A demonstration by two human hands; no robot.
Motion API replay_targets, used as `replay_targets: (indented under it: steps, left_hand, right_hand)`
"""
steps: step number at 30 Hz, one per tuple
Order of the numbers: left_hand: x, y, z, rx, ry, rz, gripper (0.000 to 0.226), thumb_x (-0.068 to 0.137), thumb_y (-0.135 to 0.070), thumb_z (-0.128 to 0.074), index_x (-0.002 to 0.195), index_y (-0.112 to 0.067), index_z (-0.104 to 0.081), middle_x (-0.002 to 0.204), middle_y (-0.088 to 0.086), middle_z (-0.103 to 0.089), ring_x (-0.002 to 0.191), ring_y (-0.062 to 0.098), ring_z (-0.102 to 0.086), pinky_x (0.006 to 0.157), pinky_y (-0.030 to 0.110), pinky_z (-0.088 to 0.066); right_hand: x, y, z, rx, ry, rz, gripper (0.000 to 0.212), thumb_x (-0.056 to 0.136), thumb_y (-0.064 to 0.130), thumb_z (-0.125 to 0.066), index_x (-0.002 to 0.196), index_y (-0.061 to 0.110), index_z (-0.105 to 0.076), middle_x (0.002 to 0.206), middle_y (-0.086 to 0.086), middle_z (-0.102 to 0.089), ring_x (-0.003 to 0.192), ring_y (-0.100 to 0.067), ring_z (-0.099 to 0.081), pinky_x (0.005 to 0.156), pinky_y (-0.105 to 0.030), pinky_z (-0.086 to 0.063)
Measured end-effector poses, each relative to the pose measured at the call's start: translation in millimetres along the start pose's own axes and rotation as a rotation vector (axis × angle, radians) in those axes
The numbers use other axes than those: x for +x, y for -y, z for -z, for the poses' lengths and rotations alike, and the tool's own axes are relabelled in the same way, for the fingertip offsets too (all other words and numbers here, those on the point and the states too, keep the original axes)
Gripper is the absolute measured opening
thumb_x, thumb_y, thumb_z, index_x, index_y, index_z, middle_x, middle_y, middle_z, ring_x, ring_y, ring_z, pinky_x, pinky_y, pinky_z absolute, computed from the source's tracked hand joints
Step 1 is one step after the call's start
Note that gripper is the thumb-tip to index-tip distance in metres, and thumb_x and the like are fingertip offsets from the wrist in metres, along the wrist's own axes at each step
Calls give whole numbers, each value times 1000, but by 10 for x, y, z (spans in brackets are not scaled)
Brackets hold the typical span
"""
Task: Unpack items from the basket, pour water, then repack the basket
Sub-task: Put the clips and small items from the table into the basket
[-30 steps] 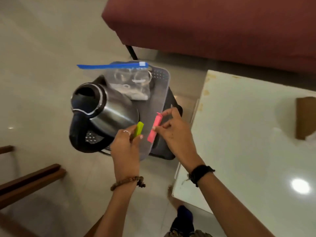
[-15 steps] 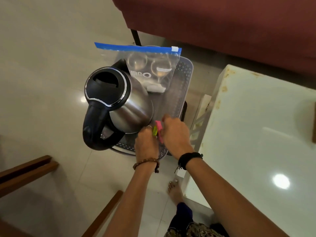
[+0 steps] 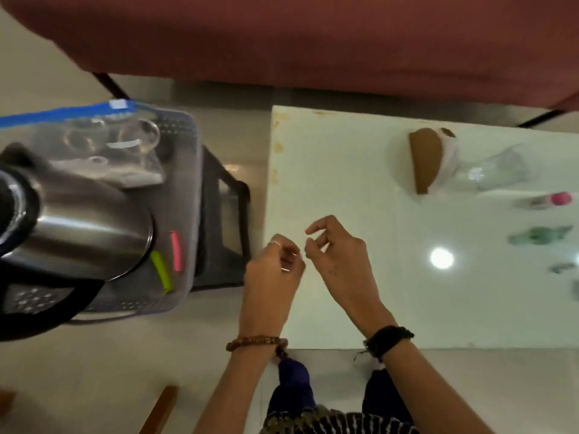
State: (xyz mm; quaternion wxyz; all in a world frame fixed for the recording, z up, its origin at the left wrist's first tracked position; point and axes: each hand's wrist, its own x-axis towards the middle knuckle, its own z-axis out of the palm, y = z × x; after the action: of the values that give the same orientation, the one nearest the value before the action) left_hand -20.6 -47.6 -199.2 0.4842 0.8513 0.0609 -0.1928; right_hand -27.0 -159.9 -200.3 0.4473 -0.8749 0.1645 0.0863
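A grey perforated basket (image 3: 190,170) sits on a dark stool (image 3: 226,214) left of the white table (image 3: 344,164). Inside it stand a steel kettle (image 3: 81,223) with a black handle and a zip bag (image 3: 94,142) with a blue seal holding clear glasses. A green clip (image 3: 161,272) and a pink clip (image 3: 176,250) lie on the basket floor beside the kettle. My left hand (image 3: 272,274) and my right hand (image 3: 336,255) hover close together over the table's left edge. Their fingers are loosely curled and hold nothing.
On the table's far right are a brown and white object (image 3: 427,161), a clear glass vessel (image 3: 501,170), a pink-capped item (image 3: 560,198) and blurred green items (image 3: 539,234). A maroon sofa (image 3: 313,36) runs behind. A wooden chair part (image 3: 163,408) is at lower left.
Both hands let go of the green and pink clips, which now lie in the basket. The hands moved right to the table edge, and the view swung right.
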Motion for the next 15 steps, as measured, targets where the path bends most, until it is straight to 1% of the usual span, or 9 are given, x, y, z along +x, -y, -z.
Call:
replay_targets:
  steps: [2, 4, 7, 9, 15]
  left_hand:
    - [-76, -149, -364, -4, 110, -29, 14, 85, -14, -60, 81, -24, -52, 72, -18, -55, 69, -3, -56, 59, 4, -44]
    - [-154, -298, -745, 19, 191, -69, 15, 85, -15, -59, 80, -27, -51, 72, -18, -55, 69, -3, -56, 60, 5, -44]
    - [-228, -450, -1248, 42, 247, -83, 14, 85, -14, -58, 79, -26, -52, 69, -17, -55, 65, -4, -55, 59, 1, -42]
    - [-262, -552, -1613, 66, 277, -81, 13, 85, -13, -57, 79, -24, -53, 68, -17, -55, 65, -3, -55, 57, 2, -41]
    - [-408, -1008, -2829, 140, 377, -59, 10, 86, -13, -56, 81, -20, -55, 68, -15, -55, 64, 0, -55, 58, 6, -40]
  right_hand:
    - [-85, -278, 320, 16, -50, -45, 6, 88, 22, -55, 92, 27, -56, 67, 9, -63, 49, -2, -51, 47, -13, -39]
    - [-162, -586, 662, 36, -106, -101, 5, 89, 21, -55, 89, 26, -57, 67, 7, -64, 47, -3, -50, 46, -13, -39]
    - [-246, -1054, 1103, 79, -176, -167, 7, 89, 18, -56, 89, 24, -59, 64, 9, -65, 43, 0, -47, 42, -11, -36]
    - [-298, -1370, 1405, 97, -216, -207, 7, 89, 16, -56, 90, 22, -60, 64, 8, -66, 42, 1, -47, 41, -10, -35]
    - [-379, -2260, 2343, 130, -243, -317, 10, 89, 14, -53, 91, 19, -61, 67, 5, -67, 42, 0, -47, 42, -11, -36]
